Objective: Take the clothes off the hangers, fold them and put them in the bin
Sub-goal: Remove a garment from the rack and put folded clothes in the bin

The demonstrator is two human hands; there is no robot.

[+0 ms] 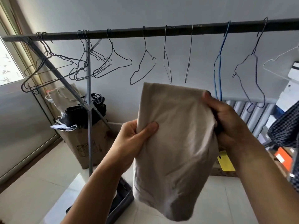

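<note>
Left hand (135, 135) and right hand (226, 120) each pinch the folded beige garment (176, 143) mid-frame. It hides part of the grey bin (125, 190) at lower centre. Bare hangers (146, 50) line the rail (145, 32) above.

I read no text; print on the cardboard box (76, 143) below the rail (145, 32) is too blurred.

A home laundry or storage room: a clothes rail (145, 32) with wire hangers (142, 62), a cardboard box (84, 143) and stacked boxes (289, 94).
</note>
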